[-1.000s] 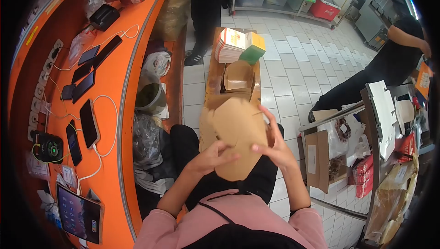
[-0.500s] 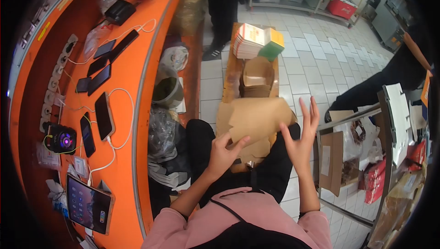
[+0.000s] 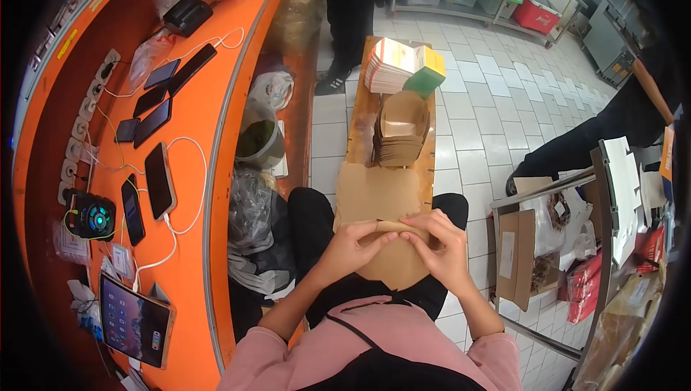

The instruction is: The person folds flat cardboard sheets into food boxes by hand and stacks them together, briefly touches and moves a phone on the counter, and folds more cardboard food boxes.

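Both my hands meet over my lap on one brown cardboard blank (image 3: 396, 265). My left hand (image 3: 356, 241) pinches its upper edge from the left, thumb below. From the right, my right hand (image 3: 443, 250) grips the same edge with bent fingers, close to the left thumb. That edge is curled or folded over between the fingertips. Just beyond lie flat brown cardboard sheets (image 3: 378, 189) on the wooden bench (image 3: 353, 142). Past them stands a stack of shaped brown cardboard trays (image 3: 403, 128).
White-and-orange printed cartons (image 3: 389, 63) and a green-and-yellow box (image 3: 430, 73) sit at the bench's far end. On the left, an orange counter (image 3: 191, 196) carries several phones and a tablet (image 3: 137, 319). A metal rack (image 3: 540, 330) stands right. Two people stand nearby.
The blank has come down towards my lap, uncovering the flat sheets on the bench. My right hand, earlier spread and raised, has moved in left and closed on the edge beside my left hand.
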Tool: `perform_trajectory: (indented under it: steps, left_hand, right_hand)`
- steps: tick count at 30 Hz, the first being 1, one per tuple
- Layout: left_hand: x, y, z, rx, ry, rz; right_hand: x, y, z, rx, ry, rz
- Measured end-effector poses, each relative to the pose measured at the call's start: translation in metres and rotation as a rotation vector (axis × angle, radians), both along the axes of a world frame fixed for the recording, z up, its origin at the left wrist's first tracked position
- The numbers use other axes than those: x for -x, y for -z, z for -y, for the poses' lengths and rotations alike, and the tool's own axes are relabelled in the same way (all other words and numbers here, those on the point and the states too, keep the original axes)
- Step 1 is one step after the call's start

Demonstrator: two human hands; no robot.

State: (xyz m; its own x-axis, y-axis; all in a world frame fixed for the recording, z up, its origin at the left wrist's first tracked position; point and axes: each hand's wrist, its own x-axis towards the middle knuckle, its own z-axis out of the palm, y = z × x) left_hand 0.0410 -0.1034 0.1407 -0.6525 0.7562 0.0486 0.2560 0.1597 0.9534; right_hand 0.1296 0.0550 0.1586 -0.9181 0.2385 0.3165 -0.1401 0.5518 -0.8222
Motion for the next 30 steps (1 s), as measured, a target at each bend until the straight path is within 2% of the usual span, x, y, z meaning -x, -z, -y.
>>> perform_trajectory:
  steps: [2,3,5,8,10,12,15,17,21,23,27,30]
  left_hand:
    - [-0.001,0.0,-0.001,0.039,-0.004,0.156]
    - [-0.002,0.005,-0.001,0.039,0.0,0.155]
    - [-0.002,0.018,0.0,-0.044,-0.047,0.525]
    - [-0.006,0.016,-0.003,-0.139,-0.041,0.664]
    - [-0.011,0.017,-0.008,-0.176,-0.084,0.675]
    - [-0.012,0.018,-0.008,-0.212,-0.13,0.682]
    - [-0.01,0.017,-0.006,-0.122,-0.119,0.688]
    - [-0.011,0.012,-0.006,-0.26,-0.121,0.746]
    - [-0.008,0.013,-0.003,-0.313,-0.042,0.867]
    - [-0.008,0.014,0.0,-0.302,0.027,1.02]
    - [-0.013,0.015,0.0,-0.332,0.026,1.02]
    - [-0.016,0.019,0.006,-0.305,0.018,0.913]
  right_hand:
    - [-0.004,0.004,0.0,0.001,0.012,0.049]
    - [-0.007,0.004,0.0,0.003,0.021,0.098]
    - [-0.01,0.005,0.001,-0.063,0.019,0.039]
    - [-0.014,0.001,0.001,-0.162,-0.014,-0.001]
    - [-0.011,0.0,-0.002,-0.223,-0.031,-0.073]
    - [-0.012,-0.01,-0.001,-0.196,-0.039,-0.01]
    - [-0.011,-0.008,0.003,-0.383,-0.051,-0.015]
    - [-0.01,-0.007,0.004,-0.383,-0.02,-0.021]
    - [-0.006,-0.007,-0.001,-0.387,-0.028,-0.054]
    - [-0.006,-0.006,-0.004,-0.376,-0.048,-0.073]
    - [-0.006,-0.003,-0.004,-0.333,-0.05,-0.112]
    - [-0.01,0.004,-0.002,-0.255,-0.02,-0.093]
